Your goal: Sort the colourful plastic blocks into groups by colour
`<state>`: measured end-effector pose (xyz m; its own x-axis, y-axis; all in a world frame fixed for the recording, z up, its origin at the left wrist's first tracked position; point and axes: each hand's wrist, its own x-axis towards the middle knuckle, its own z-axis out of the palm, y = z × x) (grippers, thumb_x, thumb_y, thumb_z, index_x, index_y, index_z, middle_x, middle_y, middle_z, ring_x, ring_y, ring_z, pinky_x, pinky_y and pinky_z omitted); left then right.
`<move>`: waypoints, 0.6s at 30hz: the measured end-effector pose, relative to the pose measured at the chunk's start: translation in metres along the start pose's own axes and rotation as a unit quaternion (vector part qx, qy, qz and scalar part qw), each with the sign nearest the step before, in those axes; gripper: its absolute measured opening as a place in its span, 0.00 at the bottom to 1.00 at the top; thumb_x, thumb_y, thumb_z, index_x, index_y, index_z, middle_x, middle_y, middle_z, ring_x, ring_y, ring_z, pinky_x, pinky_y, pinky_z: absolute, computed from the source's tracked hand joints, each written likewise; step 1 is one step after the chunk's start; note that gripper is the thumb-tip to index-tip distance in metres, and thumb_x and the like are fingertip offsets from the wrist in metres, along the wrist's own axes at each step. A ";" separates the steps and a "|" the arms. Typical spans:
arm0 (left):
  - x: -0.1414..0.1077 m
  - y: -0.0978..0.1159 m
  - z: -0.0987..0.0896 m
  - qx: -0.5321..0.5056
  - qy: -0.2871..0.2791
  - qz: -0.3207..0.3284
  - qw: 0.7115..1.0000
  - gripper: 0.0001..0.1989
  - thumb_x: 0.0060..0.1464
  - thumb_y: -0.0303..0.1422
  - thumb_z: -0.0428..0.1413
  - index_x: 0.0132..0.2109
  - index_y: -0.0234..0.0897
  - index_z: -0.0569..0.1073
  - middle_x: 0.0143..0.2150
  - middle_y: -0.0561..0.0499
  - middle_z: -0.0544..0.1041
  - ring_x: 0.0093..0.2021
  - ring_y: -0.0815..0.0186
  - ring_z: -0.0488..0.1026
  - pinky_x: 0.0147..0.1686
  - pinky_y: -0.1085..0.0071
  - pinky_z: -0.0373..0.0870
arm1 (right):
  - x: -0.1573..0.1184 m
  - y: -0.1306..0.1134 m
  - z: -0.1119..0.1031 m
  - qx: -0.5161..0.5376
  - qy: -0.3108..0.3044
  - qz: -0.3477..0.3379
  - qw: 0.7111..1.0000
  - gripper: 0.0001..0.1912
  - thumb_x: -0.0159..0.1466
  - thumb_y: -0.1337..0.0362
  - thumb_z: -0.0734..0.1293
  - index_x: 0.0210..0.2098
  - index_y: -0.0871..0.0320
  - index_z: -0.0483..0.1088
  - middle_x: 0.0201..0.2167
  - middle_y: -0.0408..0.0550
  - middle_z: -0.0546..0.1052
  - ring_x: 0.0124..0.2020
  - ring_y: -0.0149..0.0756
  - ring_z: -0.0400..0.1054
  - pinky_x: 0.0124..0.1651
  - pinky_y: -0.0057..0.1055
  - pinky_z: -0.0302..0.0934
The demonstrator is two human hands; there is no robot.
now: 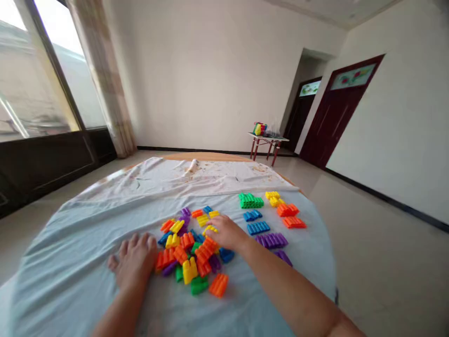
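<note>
A loose pile of ridged plastic toy blocks in orange, yellow, green, blue and purple lies on the cloth between my hands. My left hand rests flat at the pile's left edge, fingers spread, with nothing in it. Over the pile's right side, my right hand has its fingers curled round a yellow block, partly hidden by them. To the right, blocks stand grouped by colour: green blocks, blue blocks, purple blocks, yellow blocks and orange blocks.
A wrinkled light-blue cloth covers the round table, with a white patterned cloth towards its far side. Beyond it, a small side table holds a colourful bag. Windows are at the left, doors at the right.
</note>
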<state>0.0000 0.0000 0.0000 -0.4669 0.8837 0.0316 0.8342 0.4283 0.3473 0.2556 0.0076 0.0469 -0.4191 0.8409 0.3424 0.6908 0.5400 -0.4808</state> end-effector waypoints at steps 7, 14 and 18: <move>-0.001 0.001 -0.003 0.011 0.000 -0.001 1.000 0.33 0.56 0.44 0.26 0.61 0.42 0.61 0.67 0.49 0.54 0.67 0.56 0.44 0.63 0.47 0.38 | -0.042 -0.009 0.022 0.040 -0.047 -0.059 0.996 0.26 0.50 0.55 0.74 0.47 0.55 0.71 0.48 0.48 0.73 0.52 0.40 0.62 0.56 0.37 0.52; -0.003 0.006 -0.010 0.025 -0.013 -0.008 1.000 0.34 0.56 0.45 0.25 0.62 0.42 0.60 0.67 0.50 0.53 0.67 0.58 0.43 0.64 0.49 0.38 | -0.039 0.001 0.026 0.015 0.064 0.008 0.998 0.26 0.52 0.43 0.69 0.42 0.54 0.73 0.39 0.46 0.74 0.45 0.39 0.62 0.51 0.37 0.50; 0.003 -0.002 -0.004 0.020 -0.006 0.003 1.000 0.33 0.56 0.46 0.27 0.61 0.42 0.60 0.67 0.48 0.54 0.67 0.57 0.44 0.64 0.50 0.38 | -0.035 0.003 0.029 -0.006 0.108 0.025 0.994 0.29 0.51 0.39 0.68 0.42 0.53 0.73 0.37 0.47 0.73 0.45 0.39 0.61 0.52 0.38 0.49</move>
<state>-0.0044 0.0013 0.0031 -0.4595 0.8879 0.0224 0.8477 0.4309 0.3094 0.2555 -0.0194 0.0105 -0.2493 0.8390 0.4837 0.7145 0.4965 -0.4930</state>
